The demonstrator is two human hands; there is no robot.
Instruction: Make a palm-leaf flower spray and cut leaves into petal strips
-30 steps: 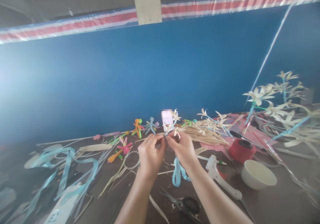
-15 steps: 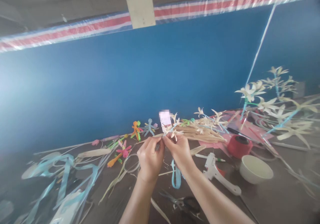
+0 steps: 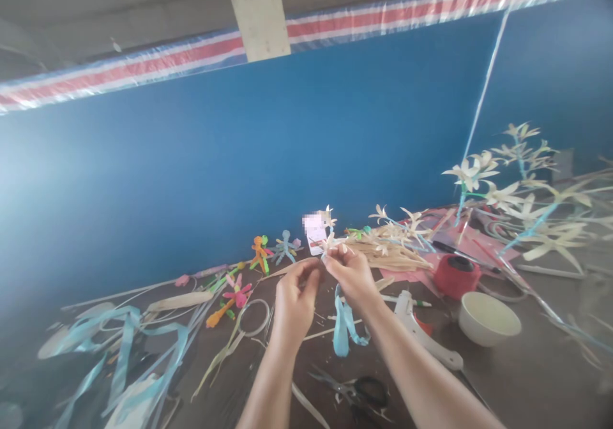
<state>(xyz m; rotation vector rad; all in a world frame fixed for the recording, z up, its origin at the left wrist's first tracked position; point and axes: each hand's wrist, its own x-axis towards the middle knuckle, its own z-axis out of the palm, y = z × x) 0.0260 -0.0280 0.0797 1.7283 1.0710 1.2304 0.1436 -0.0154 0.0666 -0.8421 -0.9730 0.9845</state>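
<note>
My right hand (image 3: 353, 277) pinches a small spray of cream artificial flowers (image 3: 330, 242), whose petals stand above the fingertips. A light blue ribbon (image 3: 341, 330) hangs in a loop below that hand; its upper end is hidden. My left hand (image 3: 297, 293) is closed in a pinch just to the left, fingertips close to the right hand's. Whatever lies between its fingers is too small to make out. Behind the flowers stands a phone-like card with a bright face (image 3: 316, 240). Scissors (image 3: 352, 391) lie on the table (image 3: 258, 378) below the wrists.
To the right are a white glue gun (image 3: 424, 336), a white bowl (image 3: 489, 319), a red roll (image 3: 456, 276) and taller flower sprays (image 3: 522, 205). Blue ribbons (image 3: 127, 327) lie at left, near a clear ring (image 3: 255, 318) and pipe-cleaner figures (image 3: 260, 254). A blue wall (image 3: 239, 161) rises behind.
My hands have moved slightly apart, the right one rising a little to the right with the flower spray. More of the blue ribbon now shows below it. The view has shifted slightly.
</note>
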